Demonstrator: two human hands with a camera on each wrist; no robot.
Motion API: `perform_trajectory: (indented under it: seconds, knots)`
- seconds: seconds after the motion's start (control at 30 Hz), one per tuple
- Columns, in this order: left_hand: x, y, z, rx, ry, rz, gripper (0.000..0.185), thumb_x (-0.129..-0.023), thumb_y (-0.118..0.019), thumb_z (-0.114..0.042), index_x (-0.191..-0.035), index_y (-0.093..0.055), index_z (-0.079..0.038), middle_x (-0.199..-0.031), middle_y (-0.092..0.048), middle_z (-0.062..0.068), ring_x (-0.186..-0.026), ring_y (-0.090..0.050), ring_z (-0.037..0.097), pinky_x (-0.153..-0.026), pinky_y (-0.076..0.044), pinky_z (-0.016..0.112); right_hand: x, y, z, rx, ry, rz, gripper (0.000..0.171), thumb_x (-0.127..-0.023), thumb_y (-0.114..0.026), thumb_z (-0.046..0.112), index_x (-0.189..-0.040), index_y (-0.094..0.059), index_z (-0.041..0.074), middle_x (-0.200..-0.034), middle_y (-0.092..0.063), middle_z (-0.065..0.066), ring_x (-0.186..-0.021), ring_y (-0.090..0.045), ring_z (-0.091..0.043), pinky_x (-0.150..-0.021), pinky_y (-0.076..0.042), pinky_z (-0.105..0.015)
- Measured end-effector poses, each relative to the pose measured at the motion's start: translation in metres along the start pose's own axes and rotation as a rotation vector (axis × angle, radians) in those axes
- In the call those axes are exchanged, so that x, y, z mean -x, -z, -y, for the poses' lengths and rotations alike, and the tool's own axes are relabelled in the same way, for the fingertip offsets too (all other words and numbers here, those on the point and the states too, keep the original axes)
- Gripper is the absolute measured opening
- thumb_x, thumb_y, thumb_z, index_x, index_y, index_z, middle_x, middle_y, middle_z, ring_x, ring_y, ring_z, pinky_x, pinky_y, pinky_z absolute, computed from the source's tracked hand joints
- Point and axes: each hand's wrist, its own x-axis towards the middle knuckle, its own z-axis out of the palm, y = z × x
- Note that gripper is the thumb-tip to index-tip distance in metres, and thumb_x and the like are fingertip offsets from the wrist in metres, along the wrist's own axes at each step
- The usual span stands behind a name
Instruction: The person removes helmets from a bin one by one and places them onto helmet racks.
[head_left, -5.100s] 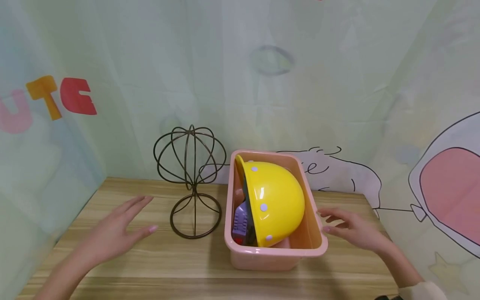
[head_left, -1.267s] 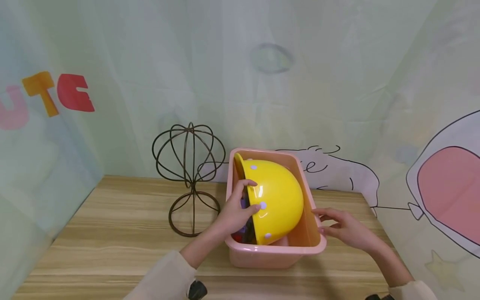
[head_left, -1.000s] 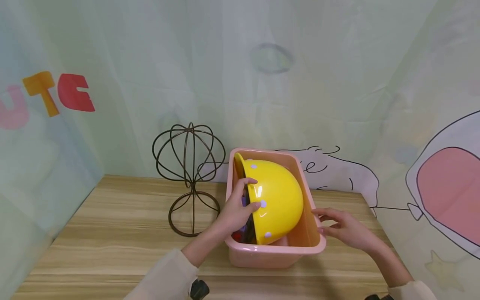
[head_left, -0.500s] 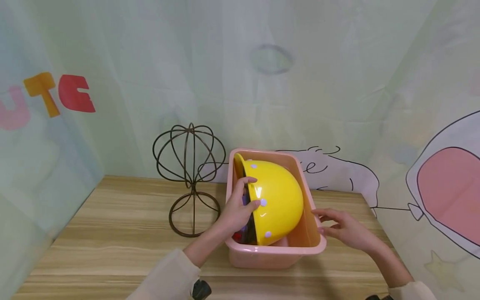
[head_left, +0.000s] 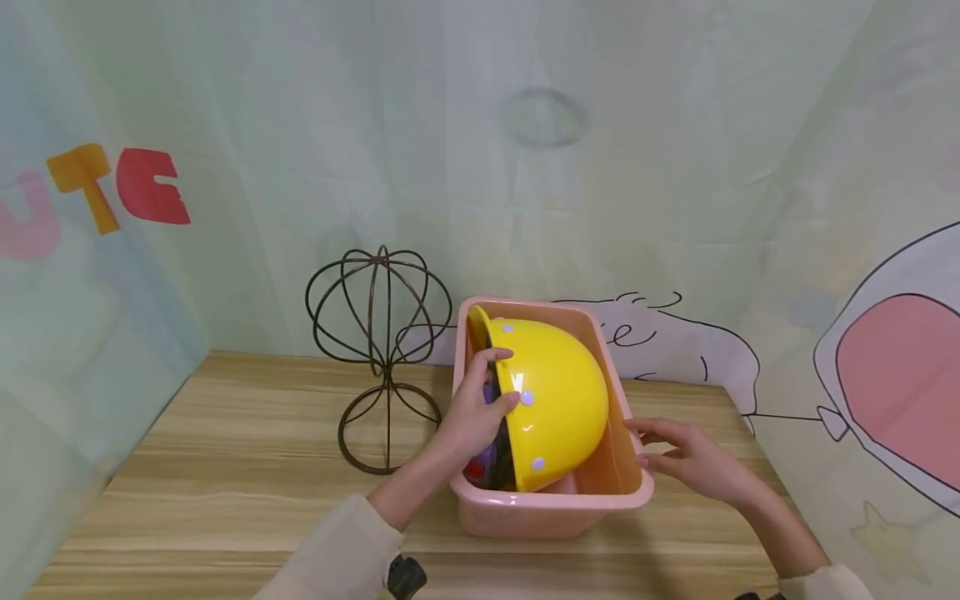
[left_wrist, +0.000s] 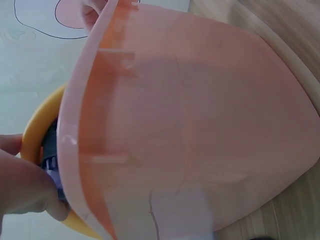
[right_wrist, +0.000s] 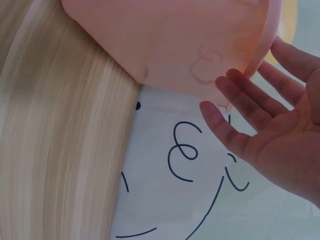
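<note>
The left hand (head_left: pixel 472 408) grips the rim of the yellow helmet (head_left: pixel 555 400) lying on its side in the pink bin (head_left: pixel 551 504), seemingly starting a lift that needs a straight upward pull, while the right hand (head_left: pixel 693 462), fingers spread and holding nothing, hovers just right of the bin.

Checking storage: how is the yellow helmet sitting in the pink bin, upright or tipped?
Tipped on its side: the helmet shows its dome rightward, opening leftward, in the bin.

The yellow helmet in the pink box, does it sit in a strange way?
Yes. The yellow helmet stands on its edge, tilted, in the pink box, its dome rising above the rim. The left hand grips its brim; the right hand is open beside the box.
</note>
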Motion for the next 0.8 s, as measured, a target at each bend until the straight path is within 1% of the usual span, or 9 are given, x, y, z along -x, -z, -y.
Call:
perform_trajectory:
  seconds: [0.2,0.3,0.4,0.5,0.67,0.8]
  knots:
    - [-0.003,0.004,-0.003,0.048,-0.019,-0.002,0.044,-0.091,-0.053,0.002,-0.13,-0.041,-0.013,-0.117,-0.046,0.017,-0.104,-0.051,0.03,-0.091,-0.047,0.042,0.0,0.0,0.0,0.013,0.003,-0.003,0.047,-0.089,-0.063,0.02,-0.131,-0.051,0.003,-0.125,-0.054,-0.017,-0.108,-0.052,-0.035,-0.082,-0.052,-0.039]
    - [-0.004,0.009,-0.009,0.082,-0.041,-0.011,0.044,-0.091,-0.053,0.003,-0.131,-0.041,-0.011,-0.115,-0.047,0.019,-0.104,-0.053,0.03,-0.089,-0.048,0.042,0.0,0.001,0.001,0.022,0.016,-0.009,0.046,-0.089,-0.063,0.02,-0.131,-0.051,0.002,-0.126,-0.054,-0.018,-0.108,-0.052,-0.036,-0.083,-0.051,-0.043]
    - [-0.004,0.015,-0.017,0.135,-0.06,-0.02,0.045,-0.091,-0.053,0.005,-0.131,-0.041,-0.01,-0.117,-0.048,0.019,-0.105,-0.053,0.03,-0.089,-0.049,0.041,0.001,0.0,0.002,0.023,0.022,-0.012,0.046,-0.089,-0.063,0.019,-0.13,-0.051,0.002,-0.126,-0.054,-0.019,-0.108,-0.052,-0.036,-0.083,-0.05,-0.048]
    - [-0.003,0.021,-0.025,0.192,-0.075,-0.027,0.045,-0.091,-0.052,0.006,-0.132,-0.042,-0.009,-0.118,-0.047,0.019,-0.106,-0.052,0.03,-0.089,-0.048,0.04,0.001,0.0,0.003,0.017,0.015,-0.013,0.046,-0.089,-0.063,0.02,-0.13,-0.051,0.003,-0.127,-0.054,-0.018,-0.109,-0.052,-0.036,-0.084,-0.05,-0.048]
    - [0.0,0.03,-0.035,0.267,-0.123,-0.014,0.046,-0.091,-0.05,0.007,-0.134,-0.039,-0.007,-0.119,-0.048,0.019,-0.106,-0.053,0.03,-0.088,-0.049,0.038,0.001,-0.001,0.002,0.02,0.036,-0.012,0.046,-0.089,-0.063,0.02,-0.13,-0.051,0.002,-0.126,-0.054,-0.018,-0.108,-0.052,-0.037,-0.082,-0.051,-0.044]
    - [0.002,0.037,-0.041,0.322,-0.15,0.004,0.046,-0.093,-0.047,0.007,-0.136,-0.036,-0.004,-0.122,-0.048,0.021,-0.107,-0.054,0.031,-0.088,-0.049,0.037,0.001,-0.001,0.002,0.018,0.046,-0.011,0.046,-0.089,-0.063,0.02,-0.129,-0.052,0.002,-0.125,-0.055,-0.018,-0.108,-0.052,-0.037,-0.082,-0.051,-0.045]
